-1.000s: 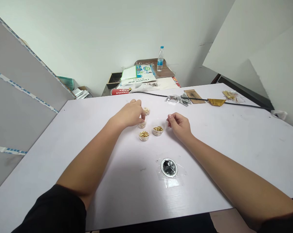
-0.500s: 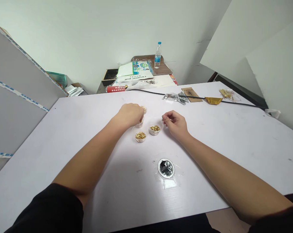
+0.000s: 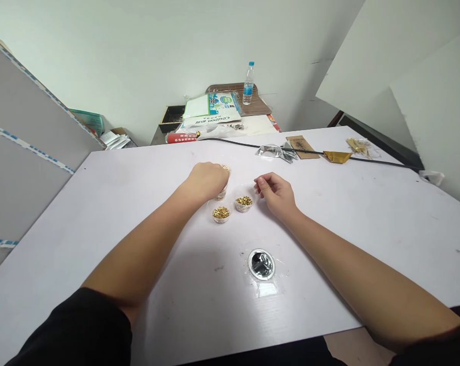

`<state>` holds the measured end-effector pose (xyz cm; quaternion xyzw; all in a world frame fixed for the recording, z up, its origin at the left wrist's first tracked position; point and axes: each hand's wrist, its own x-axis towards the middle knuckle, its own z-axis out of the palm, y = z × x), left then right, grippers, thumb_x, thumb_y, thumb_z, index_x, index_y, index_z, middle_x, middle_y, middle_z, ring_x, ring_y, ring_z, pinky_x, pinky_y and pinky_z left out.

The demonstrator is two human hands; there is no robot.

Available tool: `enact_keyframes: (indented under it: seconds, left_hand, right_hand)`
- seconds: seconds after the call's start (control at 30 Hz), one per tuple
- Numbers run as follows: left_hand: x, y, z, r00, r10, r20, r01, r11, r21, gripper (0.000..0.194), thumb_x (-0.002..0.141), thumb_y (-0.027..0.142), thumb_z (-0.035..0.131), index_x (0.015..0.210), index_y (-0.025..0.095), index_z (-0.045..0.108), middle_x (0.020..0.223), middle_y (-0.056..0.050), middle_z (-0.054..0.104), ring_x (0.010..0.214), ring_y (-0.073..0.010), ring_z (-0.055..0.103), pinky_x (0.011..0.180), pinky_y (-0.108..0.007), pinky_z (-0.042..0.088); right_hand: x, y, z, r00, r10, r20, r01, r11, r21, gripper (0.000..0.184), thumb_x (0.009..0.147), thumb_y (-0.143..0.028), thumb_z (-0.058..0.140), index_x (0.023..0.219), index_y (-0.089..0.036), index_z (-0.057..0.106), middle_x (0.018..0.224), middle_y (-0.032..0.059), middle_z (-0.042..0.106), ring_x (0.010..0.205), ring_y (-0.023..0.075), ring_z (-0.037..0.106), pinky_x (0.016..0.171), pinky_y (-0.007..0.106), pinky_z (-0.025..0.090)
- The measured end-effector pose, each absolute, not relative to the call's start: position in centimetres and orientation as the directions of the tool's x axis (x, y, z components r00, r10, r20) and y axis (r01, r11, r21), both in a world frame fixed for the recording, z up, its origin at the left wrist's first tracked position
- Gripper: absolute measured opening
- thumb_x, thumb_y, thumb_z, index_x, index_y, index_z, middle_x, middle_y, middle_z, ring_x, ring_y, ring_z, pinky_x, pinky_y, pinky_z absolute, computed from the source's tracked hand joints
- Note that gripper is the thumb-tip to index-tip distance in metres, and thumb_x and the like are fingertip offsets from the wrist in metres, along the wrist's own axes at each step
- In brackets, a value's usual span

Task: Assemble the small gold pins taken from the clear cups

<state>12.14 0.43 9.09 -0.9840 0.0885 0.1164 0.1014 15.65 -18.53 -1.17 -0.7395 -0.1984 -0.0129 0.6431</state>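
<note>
Small clear plastic cups of gold-coloured metal pieces stand grouped mid-table. My left hand (image 3: 208, 180) is over one cup (image 3: 222, 193), its fingers bent down and closed; the fingertips are mostly hidden, so what they hold cannot be made out. Behind that hand, another cup (image 3: 226, 169) is partly covered. The nearest cup (image 3: 221, 214) holds short gold pins, and a further cup (image 3: 244, 203) sits to its right. Beside that one, my right hand (image 3: 276, 194) is curled with thumb and fingers together near a clear lid edge. Anything in that pinch is too small to name.
A round silver-rimmed disc (image 3: 261, 264) is set under clear tape near the front. Along the back run a black cable (image 3: 237, 145), a silver packet (image 3: 270, 151), a brown card (image 3: 303, 147) and a gold packet (image 3: 337, 156). A water bottle (image 3: 248, 86) stands beyond.
My left hand has shifted slightly to the right over its cup. My right hand stays in almost the same place and pose. The view has tilted a little.
</note>
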Motion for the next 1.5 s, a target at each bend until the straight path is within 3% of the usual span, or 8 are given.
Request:
enact_keyframes:
  seconds: [0.33,0.67,0.87,0.97,1.07,1.17,1.33,1.5]
  left_hand:
    - [12.2,1.7,9.6,0.943,-0.213,-0.257,-0.247,-0.963,-0.108,0.022,0.078,0.022,0.058,0.093,0.023,0.073,0.092,-0.007,0.071,0.085,-0.0206,0.064,0.068,-0.027,0.042]
    - [12.1,3.5,10.4,0.924,-0.358,-0.132,-0.359,-0.933,0.017,0.023,0.094,0.027,0.039,0.094,0.02,0.061,0.104,-0.006,0.063,0.082,-0.0178,0.058,0.062,-0.027,0.035]
    - [10.7,2.8,11.9,0.925,-0.377,0.048,-0.377,-0.893,0.244,0.018,0.098,0.023,0.032,0.092,0.017,0.049,0.091,-0.003,0.064,0.075,-0.015,0.057,0.066,-0.025,0.039]
    - [9.3,2.1,12.2,0.903,-0.394,0.169,-0.424,-0.759,0.495,0.009,0.096,0.017,0.038,0.092,0.018,0.046,0.084,0.0,0.063,0.068,-0.0099,0.059,0.063,-0.021,0.043]
    - [7.3,1.3,11.8,0.878,-0.36,0.317,-0.465,-0.476,0.746,0.005,0.094,0.017,0.048,0.089,0.017,0.049,0.075,0.001,0.061,0.059,-0.0079,0.059,0.057,-0.02,0.047]
    - [4.4,0.1,10.4,0.917,-0.272,0.293,-0.356,-0.221,0.908,0.009,0.094,0.023,0.056,0.09,0.014,0.057,0.07,0.001,0.061,0.052,-0.0068,0.059,0.052,-0.019,0.05]
    - [-0.1,-2.3,5.4,0.986,-0.06,0.157,-0.153,0.076,0.985,0.014,0.092,0.026,0.064,0.09,0.013,0.062,0.068,-0.001,0.065,0.056,-0.0093,0.066,0.055,-0.02,0.056]
    - [-1.4,-3.0,1.0,0.978,0.003,0.21,-0.21,0.065,0.976,0.01,0.096,0.022,0.058,0.098,0.013,0.063,0.077,-0.003,0.068,0.068,-0.0109,0.07,0.064,-0.022,0.059]
  right_hand:
    - [15.6,-18.6,-1.0,0.923,0.281,0.263,0.3,-0.097,-0.949,0.047,0.081,-0.065,0.064,0.083,-0.018,0.062,0.07,0.0028,0.063,0.061,0.0139,0.059,0.059,0.029,0.051]
    - [15.7,-18.7,-1.2,0.915,0.29,0.282,0.324,-0.109,-0.94,0.048,0.083,-0.065,0.061,0.084,-0.018,0.062,0.069,0.0029,0.064,0.06,0.0141,0.059,0.058,0.029,0.051]
    - [15.7,-18.7,-1.3,0.884,0.289,0.369,0.413,-0.112,-0.904,0.043,0.09,-0.059,0.057,0.086,-0.017,0.062,0.07,0.0031,0.063,0.06,0.0138,0.059,0.057,0.028,0.05]
    - [15.3,-19.2,-0.2,0.838,0.281,0.467,0.51,-0.101,-0.854,0.038,0.093,-0.055,0.056,0.087,-0.018,0.061,0.077,0.0042,0.063,0.065,0.0146,0.061,0.061,0.03,0.051]
    - [14.4,-19.9,2.5,0.747,0.32,0.583,0.634,-0.077,-0.77,0.029,0.092,-0.046,0.06,0.084,-0.019,0.062,0.079,0.0042,0.064,0.069,0.0156,0.06,0.062,0.03,0.05]
    - [13.0,-20.4,5.5,0.467,0.479,0.744,0.857,-0.039,-0.513,0.012,0.097,-0.022,0.055,0.088,-0.018,0.062,0.078,0.004,0.064,0.068,0.0134,0.06,0.06,0.026,0.048]
    - [11.0,-21.0,5.7,0.209,0.778,0.592,0.915,0.059,-0.399,0.011,0.099,-0.016,0.05,0.093,-0.017,0.059,0.078,0.0031,0.065,0.069,0.0117,0.058,0.061,0.023,0.047]
    - [10.0,-21.5,2.5,0.188,0.856,0.481,0.897,0.049,-0.439,0.014,0.1,-0.015,0.046,0.095,-0.015,0.059,0.079,0.0041,0.063,0.068,0.0124,0.056,0.061,0.024,0.048]
